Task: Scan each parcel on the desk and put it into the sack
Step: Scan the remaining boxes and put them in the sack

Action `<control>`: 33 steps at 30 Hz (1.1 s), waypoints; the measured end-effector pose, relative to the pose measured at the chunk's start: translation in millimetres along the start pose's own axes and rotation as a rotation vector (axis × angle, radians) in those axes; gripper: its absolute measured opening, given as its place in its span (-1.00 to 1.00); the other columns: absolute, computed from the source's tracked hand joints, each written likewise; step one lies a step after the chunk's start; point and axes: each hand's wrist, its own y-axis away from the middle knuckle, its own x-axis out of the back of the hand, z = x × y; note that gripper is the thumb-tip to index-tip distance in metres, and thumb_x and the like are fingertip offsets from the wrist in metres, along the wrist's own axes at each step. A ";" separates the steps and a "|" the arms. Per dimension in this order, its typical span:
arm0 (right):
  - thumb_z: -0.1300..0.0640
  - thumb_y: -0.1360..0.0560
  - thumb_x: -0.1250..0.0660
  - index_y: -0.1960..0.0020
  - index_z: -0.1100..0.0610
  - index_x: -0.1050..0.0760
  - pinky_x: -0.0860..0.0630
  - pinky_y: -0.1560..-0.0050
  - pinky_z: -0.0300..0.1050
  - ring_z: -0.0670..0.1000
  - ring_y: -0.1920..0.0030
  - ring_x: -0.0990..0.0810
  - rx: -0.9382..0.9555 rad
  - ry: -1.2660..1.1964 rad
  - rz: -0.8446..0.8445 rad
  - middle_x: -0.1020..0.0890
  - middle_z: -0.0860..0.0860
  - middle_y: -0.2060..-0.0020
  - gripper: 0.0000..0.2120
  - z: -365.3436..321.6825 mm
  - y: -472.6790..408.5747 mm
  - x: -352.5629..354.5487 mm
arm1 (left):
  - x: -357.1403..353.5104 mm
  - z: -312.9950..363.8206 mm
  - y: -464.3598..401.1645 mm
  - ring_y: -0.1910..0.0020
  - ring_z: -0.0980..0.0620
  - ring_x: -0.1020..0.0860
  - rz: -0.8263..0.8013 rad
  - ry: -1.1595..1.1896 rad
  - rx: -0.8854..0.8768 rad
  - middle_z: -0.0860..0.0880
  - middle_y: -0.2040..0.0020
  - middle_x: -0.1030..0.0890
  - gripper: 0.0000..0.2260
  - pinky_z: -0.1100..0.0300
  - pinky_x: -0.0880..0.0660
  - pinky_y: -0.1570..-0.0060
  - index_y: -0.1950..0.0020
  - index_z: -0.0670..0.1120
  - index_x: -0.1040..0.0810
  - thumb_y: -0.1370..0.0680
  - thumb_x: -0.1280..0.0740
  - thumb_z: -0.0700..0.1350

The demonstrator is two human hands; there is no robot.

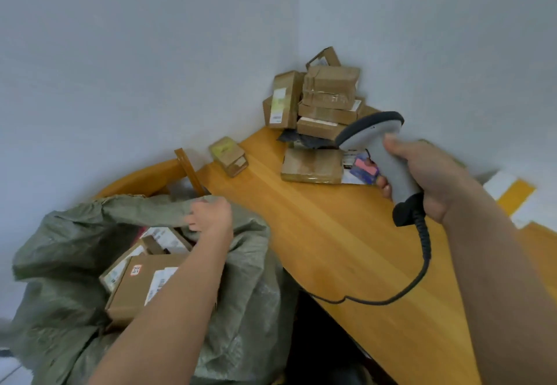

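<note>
sack (250, 264) rim pinched by left hand (211, 218); right hand (428, 173) grips scanner (382, 155).

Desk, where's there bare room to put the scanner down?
The desk is bare wood between the small box near the sack and the scanner cable. The far corner is crowded with stacked parcels.

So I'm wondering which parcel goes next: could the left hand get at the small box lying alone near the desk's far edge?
Probably yes, once it lets go. The left hand grips the sack rim, and the small box lies just beyond on bare desk, nothing between.
</note>
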 end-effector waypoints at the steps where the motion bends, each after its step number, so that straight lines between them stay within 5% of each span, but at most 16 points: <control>1: -0.09 -0.63 -0.23 -0.11 0.22 -0.50 -0.48 0.46 -0.18 -0.01 0.39 -0.49 -0.006 -0.009 0.047 -0.58 0.10 0.16 -0.65 -2.1 -1.3 10.8 | -12.4 6.7 8.9 -0.38 -0.23 -0.28 -0.017 -0.012 -0.029 -0.22 -0.42 -0.26 -0.66 -0.04 -0.28 -0.31 -0.34 -0.15 -0.42 -0.57 -0.25 -0.14; 4: -0.09 -0.63 -0.23 -0.12 0.22 -0.51 -0.49 0.44 -0.18 -0.01 0.40 -0.50 -0.010 -0.005 0.155 -0.59 0.13 0.12 -0.64 -6.4 -8.0 46.1 | -66.8 25.7 47.6 -0.35 -0.21 -0.30 -0.160 -0.115 -0.166 -0.18 -0.42 -0.23 -0.68 -0.02 -0.31 -0.27 -0.33 -0.15 -0.39 -0.57 -0.28 -0.18; 8: -0.09 -0.63 -0.22 -0.03 0.21 -0.51 -0.47 0.33 -0.10 0.03 0.34 -0.50 0.001 -0.004 0.232 -0.58 0.19 0.02 -0.65 -12.2 -27.6 91.4 | -132.8 26.8 85.6 -0.07 -0.09 -0.45 -0.468 -0.302 -0.392 -0.11 -0.36 -0.29 -0.67 0.07 -0.46 -0.04 -0.32 -0.12 -0.39 -0.57 -0.30 -0.15; 13: -0.09 -0.61 -0.25 -0.16 0.20 -0.51 -0.49 0.39 -0.14 -0.01 0.38 -0.51 0.026 -0.085 0.274 -0.62 0.12 0.04 -0.65 -13.2 -58.8 156.1 | -219.7 35.7 125.7 -0.25 -0.10 -0.41 -0.762 -0.596 -0.714 -0.13 -0.37 -0.30 -0.52 0.15 -0.42 -0.07 -0.41 -0.16 -0.33 -0.53 -0.34 -0.10; 17: -0.20 -0.50 -0.36 -0.12 0.21 -0.56 -0.48 0.28 -0.06 0.01 0.37 -0.49 0.020 -0.097 0.275 -0.60 0.18 0.07 -0.53 1.4 -85.1 206.0 | -286.5 32.2 163.7 -0.38 -0.19 -0.27 -0.746 -0.746 -0.923 -0.17 -0.43 -0.21 -0.33 -0.02 -0.37 -0.31 -0.47 -0.14 -0.21 -0.47 -0.41 0.04; 21: -0.19 -0.50 -0.35 -0.16 0.25 -0.53 -0.49 0.38 -0.17 -0.03 0.40 -0.48 -0.019 -0.110 0.279 -0.51 0.15 0.25 -0.48 23.1 -117.8 244.1 | -346.3 23.7 195.1 -0.54 -0.28 0.09 -0.785 -0.942 -1.002 -0.22 -0.57 0.12 -0.03 -0.13 -0.04 -0.48 -0.59 -0.07 0.11 -0.43 -0.41 0.26; 27: -0.21 -0.49 -0.35 -0.13 0.23 -0.56 -0.48 0.31 -0.12 0.00 0.39 -0.50 -0.076 -0.120 0.317 -0.54 0.12 0.36 -0.50 54.9 -152.5 280.6 | -412.7 19.3 200.6 -0.51 -0.32 0.33 -0.775 -1.200 -1.033 -0.28 -0.52 0.38 0.23 -0.20 0.25 -0.47 -0.58 0.01 0.30 -0.24 -0.41 0.47; 33: -0.18 -0.49 -0.36 -0.12 0.17 -0.56 -0.49 0.31 -0.14 -0.03 0.36 -0.51 -0.110 -0.178 0.347 -0.55 0.09 0.25 -0.56 76.5 -160.9 296.3 | -423.2 13.6 201.1 -0.49 -0.35 0.36 -0.771 -1.285 -1.025 -0.25 -0.52 0.39 0.19 -0.32 0.06 -0.44 -0.57 0.01 0.30 -0.30 -0.47 0.34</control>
